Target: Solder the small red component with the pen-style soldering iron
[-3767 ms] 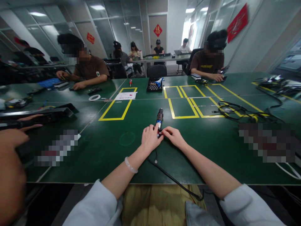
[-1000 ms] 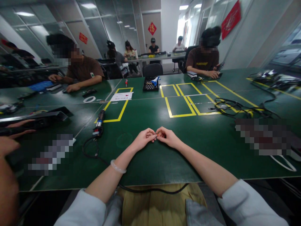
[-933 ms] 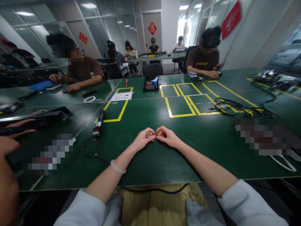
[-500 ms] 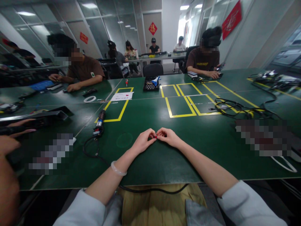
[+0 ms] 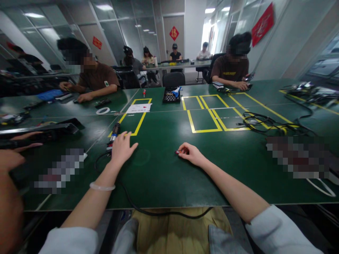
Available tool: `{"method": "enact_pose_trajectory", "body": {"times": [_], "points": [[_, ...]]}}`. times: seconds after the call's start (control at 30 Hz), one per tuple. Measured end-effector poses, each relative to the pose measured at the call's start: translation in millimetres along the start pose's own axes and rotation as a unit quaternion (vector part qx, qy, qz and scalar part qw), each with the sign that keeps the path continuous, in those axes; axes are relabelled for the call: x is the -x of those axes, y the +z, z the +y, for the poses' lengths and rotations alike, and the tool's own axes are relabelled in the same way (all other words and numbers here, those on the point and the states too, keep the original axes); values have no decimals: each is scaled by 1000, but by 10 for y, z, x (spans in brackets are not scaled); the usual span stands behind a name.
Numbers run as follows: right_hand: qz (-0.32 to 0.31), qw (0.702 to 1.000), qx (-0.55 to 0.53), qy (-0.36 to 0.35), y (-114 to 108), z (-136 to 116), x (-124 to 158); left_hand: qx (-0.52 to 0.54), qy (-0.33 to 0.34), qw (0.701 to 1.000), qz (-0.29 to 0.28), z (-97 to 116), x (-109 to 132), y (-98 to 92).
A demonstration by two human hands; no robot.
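My left hand is stretched out flat with fingers spread, hovering over the lower end of a corded electric screwdriver that lies on the green table. Its black cable loops toward the table's near edge. My right hand rests on the table near the middle, fingers pinched on a small red part whose tip sticks out to the left.
Yellow taped rectangles mark the table's middle. A black parts tray and a white sheet lie beyond. Tangled cables sit at right. Two seated people work across the table; another person's hand reaches in at left.
My left hand let go of the small red part and moved left to the screwdriver, opening its fingers. My right hand stayed put, still pinching the part.
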State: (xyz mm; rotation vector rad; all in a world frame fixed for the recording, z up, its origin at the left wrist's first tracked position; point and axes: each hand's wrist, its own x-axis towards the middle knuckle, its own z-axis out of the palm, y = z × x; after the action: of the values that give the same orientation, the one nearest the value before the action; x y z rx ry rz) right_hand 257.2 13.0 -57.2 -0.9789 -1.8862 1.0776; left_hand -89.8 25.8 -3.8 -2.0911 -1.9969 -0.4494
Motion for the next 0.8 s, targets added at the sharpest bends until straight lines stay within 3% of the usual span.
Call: {"method": "enact_pose_trajectory", "body": {"times": [0.07, 0.17, 0.23, 0.4, 0.6, 0.8], "points": [[-5, 1000, -5, 4, 7, 9, 0, -58, -86, 995, -4, -307, 3, -10], [-9, 1000, -7, 5, 13, 18, 1, -73, -163, 979, -95, -641, 22, -14], [-9, 1000, -7, 6, 12, 13, 4, -63, -175, 972, -140, -787, 25, -2], [-1, 1000, 2, 3, 2, -8, 7, -44, -177, 970, -160, -985, -23, 56], [-10, 1000, -7, 3, 10, 2, 0, -63, -182, 969, -157, -892, -43, 32], [-5, 1000, -12, 2, 13, -18, -8, -94, -133, 977, -137, -384, 61, -11]]}}
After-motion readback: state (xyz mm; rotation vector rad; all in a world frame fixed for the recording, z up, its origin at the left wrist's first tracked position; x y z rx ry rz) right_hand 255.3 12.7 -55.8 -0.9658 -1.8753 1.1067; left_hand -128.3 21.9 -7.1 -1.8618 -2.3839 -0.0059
